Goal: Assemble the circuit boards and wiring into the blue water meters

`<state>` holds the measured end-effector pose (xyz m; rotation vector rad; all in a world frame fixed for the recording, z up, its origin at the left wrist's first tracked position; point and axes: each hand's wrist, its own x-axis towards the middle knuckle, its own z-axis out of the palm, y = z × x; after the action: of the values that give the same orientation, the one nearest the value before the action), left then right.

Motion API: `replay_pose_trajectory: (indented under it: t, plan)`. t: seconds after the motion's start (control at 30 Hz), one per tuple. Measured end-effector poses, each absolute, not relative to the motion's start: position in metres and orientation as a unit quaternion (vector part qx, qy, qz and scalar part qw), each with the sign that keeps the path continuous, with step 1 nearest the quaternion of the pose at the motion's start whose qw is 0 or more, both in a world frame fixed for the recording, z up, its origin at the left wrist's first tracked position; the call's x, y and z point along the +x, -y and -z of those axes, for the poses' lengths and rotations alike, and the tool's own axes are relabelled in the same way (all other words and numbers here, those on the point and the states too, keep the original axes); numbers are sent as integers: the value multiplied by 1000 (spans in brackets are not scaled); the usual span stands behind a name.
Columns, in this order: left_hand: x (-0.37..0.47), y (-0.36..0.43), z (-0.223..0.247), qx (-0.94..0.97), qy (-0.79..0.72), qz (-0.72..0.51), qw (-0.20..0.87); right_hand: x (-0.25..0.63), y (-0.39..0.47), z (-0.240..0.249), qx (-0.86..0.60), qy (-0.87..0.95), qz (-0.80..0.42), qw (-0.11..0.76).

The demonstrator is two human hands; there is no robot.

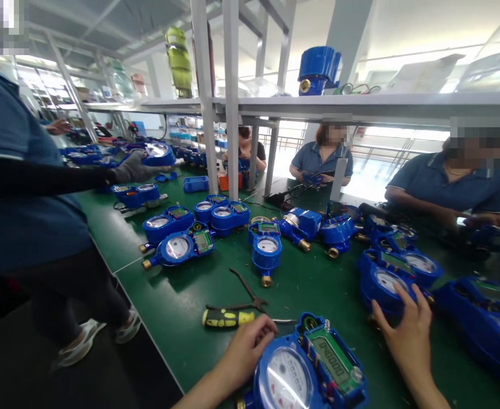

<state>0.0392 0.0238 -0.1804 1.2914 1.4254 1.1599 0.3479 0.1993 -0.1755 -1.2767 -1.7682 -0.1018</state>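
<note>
Evidently the right hand (409, 335) is spread, thumb and fingertips at the rim of a blue meter (379, 281) well right of the yellow-and-black screwdriver (226, 318), while the left hand (250, 343) curls loosely just on the screwdriver's near side, pinching what, if anything, I can't tell. Just right and nearside of that screwdriver lies another meter (313, 369), its display board (328, 358) exposed. Both look stiff, fairly heavy and perhaps slippery, so I'd grasp the rounded casing and spare the fragile electronics.
</note>
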Motion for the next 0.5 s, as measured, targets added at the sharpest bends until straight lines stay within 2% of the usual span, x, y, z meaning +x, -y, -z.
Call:
replay_pose_trajectory:
  t: [0.2,0.5]
  plan:
    - [39,-20,184,533,-562,-449,446,347,-194,173,-492,719,28,489]
    - [30,-20,187,553,-547,-399,485,347,-187,175,-523,709,34,471]
